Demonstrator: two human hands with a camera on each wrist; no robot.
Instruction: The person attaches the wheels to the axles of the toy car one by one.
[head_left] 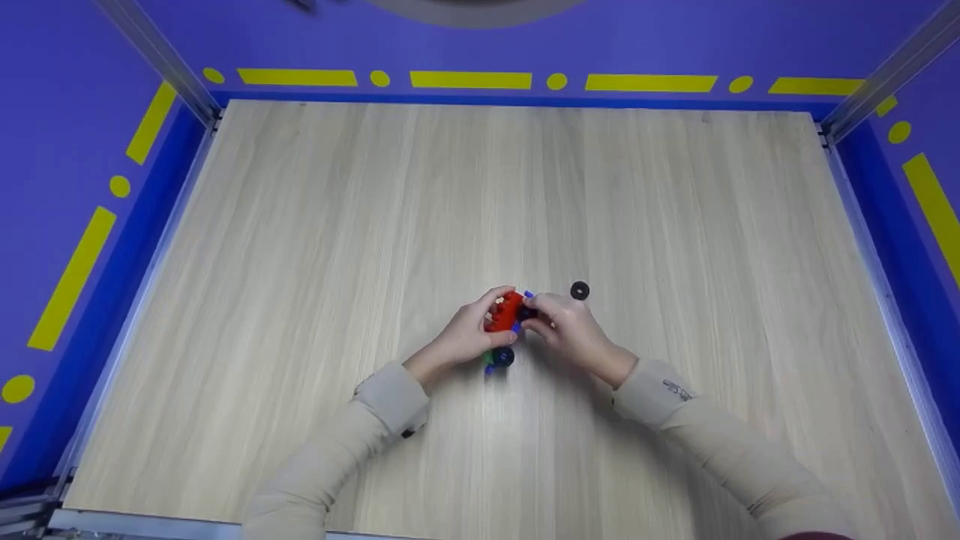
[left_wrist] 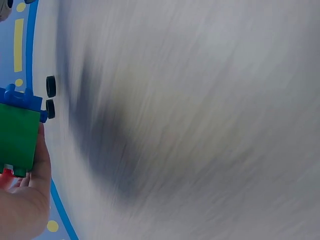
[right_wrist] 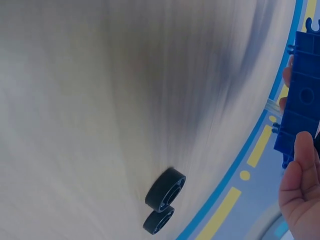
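My left hand (head_left: 471, 328) grips a toy vehicle with a red block (head_left: 504, 313) and a green block (left_wrist: 19, 137) on a blue base (right_wrist: 300, 95). The base has hooks and small side pegs; its underside faces the right wrist camera. My right hand (head_left: 574, 330) is at the vehicle's right side, its thumb and finger pinching a small black wheel (head_left: 526, 311) against the base. Most of that wheel is hidden by the fingers. Another black wheel (head_left: 502, 357) shows just below my left hand, by the green end; whether it is attached cannot be told.
Beyond my right hand a loose black wheel (head_left: 580, 290) lies on the wooden tabletop (head_left: 337, 225). The right wrist view shows two black wheels (right_wrist: 165, 190) close together. Blue-purple panels (head_left: 480, 49) with yellow marks border the table's back and sides.
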